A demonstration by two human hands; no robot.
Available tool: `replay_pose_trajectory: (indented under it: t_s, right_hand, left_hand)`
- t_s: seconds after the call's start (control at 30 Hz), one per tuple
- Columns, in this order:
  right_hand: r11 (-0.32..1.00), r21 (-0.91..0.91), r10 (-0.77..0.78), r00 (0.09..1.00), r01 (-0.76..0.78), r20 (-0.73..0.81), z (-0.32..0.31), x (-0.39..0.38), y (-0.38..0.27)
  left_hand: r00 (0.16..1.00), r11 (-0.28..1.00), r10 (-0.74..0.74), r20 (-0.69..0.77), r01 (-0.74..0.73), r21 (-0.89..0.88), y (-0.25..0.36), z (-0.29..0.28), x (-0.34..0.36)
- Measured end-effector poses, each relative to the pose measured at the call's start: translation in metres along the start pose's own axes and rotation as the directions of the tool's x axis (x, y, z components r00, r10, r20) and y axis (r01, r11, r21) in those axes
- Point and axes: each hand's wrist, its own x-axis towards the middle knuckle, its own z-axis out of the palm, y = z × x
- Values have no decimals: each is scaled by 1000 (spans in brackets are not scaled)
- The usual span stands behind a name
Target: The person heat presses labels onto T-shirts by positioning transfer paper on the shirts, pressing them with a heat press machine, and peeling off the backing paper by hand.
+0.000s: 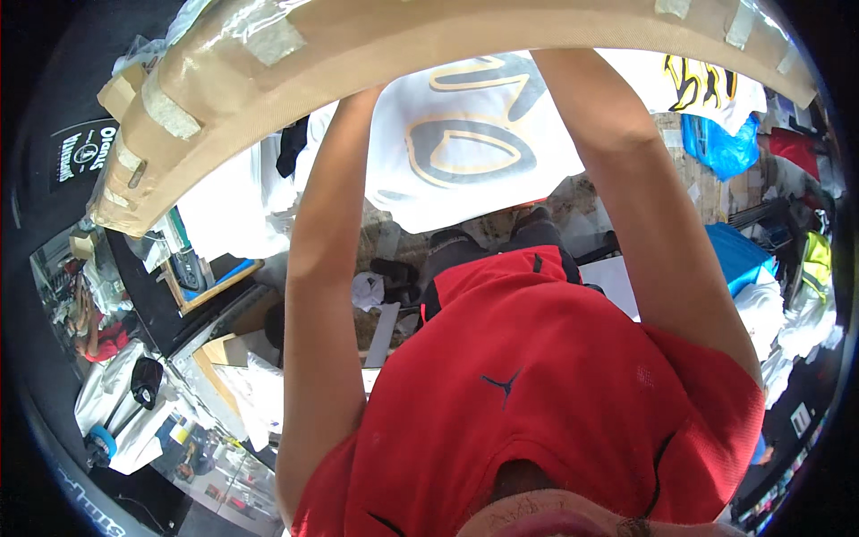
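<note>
1. Both forearms, left forearm and right forearm, reach up to the white printed shirt; the hands hide behind the taped tan board, grip unknowable.
2. The shirt (hanging beneath the board) could perhaps slip or crease if pulled unevenly.

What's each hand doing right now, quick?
Left hand: cannot be told; the arm runs up behind the tan frame, by the white shirt.
Right hand: cannot be told, hidden behind the same frame.
</note>
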Motion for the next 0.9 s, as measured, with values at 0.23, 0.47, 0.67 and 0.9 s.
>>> replay_pose_trajectory:
  t_s: [0.23, 0.47, 0.67, 0.9]
  right_hand:
    - [1000, 4, -11, 1000, 11, 8, -6, 0, -5]
    - [999, 48, -6, 1000, 6, 3, -19, -15, 0]
    - [998, 58, -4, 1000, 3, 8, -16, -20, 0]
    - [997, 9, -75, 997, 75, 19, 4, -2, -19]
  left_hand:
    - [996, 997, -1, -84, 8, 76, 18, -11, -9]
    - [999, 997, 6, -44, -3, 72, 29, -1, -16]
    - [997, 998, 49, -51, -47, 42, -7, 3, -28]
    - [993, 950, -6, 120, -32, 311, -35, -28, -35]
